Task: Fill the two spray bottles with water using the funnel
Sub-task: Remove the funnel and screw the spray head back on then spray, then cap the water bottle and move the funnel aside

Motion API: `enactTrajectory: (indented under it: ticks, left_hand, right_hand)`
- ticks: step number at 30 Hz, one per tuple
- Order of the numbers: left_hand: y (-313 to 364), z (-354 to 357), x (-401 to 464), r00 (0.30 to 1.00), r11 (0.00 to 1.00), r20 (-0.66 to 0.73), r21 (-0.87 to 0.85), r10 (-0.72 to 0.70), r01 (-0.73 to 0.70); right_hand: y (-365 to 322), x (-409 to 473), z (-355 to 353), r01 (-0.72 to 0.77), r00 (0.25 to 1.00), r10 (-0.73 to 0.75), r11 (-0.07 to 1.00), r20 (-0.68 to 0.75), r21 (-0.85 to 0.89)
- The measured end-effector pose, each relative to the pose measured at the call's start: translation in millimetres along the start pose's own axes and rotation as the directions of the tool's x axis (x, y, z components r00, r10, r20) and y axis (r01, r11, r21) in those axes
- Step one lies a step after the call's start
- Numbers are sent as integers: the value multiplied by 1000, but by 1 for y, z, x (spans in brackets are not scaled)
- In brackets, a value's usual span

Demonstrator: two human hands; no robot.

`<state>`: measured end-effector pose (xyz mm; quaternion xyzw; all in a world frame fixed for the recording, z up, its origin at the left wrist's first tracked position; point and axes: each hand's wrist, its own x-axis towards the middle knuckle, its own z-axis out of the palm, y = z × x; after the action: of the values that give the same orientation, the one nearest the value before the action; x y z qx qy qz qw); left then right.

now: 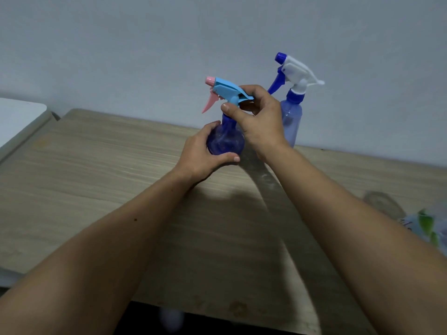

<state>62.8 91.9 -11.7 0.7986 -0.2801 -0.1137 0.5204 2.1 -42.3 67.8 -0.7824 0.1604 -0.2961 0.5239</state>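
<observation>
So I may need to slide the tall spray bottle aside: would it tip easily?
Probably. The tall spray bottle is slim and upright, with a bulky white trigger head overhanging, so a high push may topple it. It looks like thin see-through plastic, likely light; its fill level is unclear. Pushing low seems safer.

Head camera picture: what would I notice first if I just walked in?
First, the round dark-blue plastic spray bottle with the light-blue and pink trigger head, mid-picture over the pale wooden table. The left hand holds its belly; the right hand grips its neck. Just behind to the right stands a tall pale-blue spray bottle with a white and blue trigger head.
</observation>
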Motion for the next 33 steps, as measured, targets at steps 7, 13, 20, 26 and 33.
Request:
enactTrajectory:
  ticks: [7,13,20,26,33]
  left_hand:
    - [16,-4,-16,999,999,6,13,-52,52]
    - [14,-6,-40,993,995,-63,-18,-96,95]
    - [22,2,-87,996,997,-81,-81,-23,16]
    - [35,26,-129,993,996,-106,-71,-55,48]
    - [75,89,-189,999,992,-8,-110,52,-52]
  right_hand:
    - [-6,-11,-5,-199,977,180,960,110,195]
    - [-6,-36,-28,-287,958,275,939,86,190]
    - [11,-90,-69,-289,957,286,937,44,197]
    - [18,-152,-118,-264,957,284,934,-51,241]
    - [25,-262,-202,-300,938,322,939,-127,169]
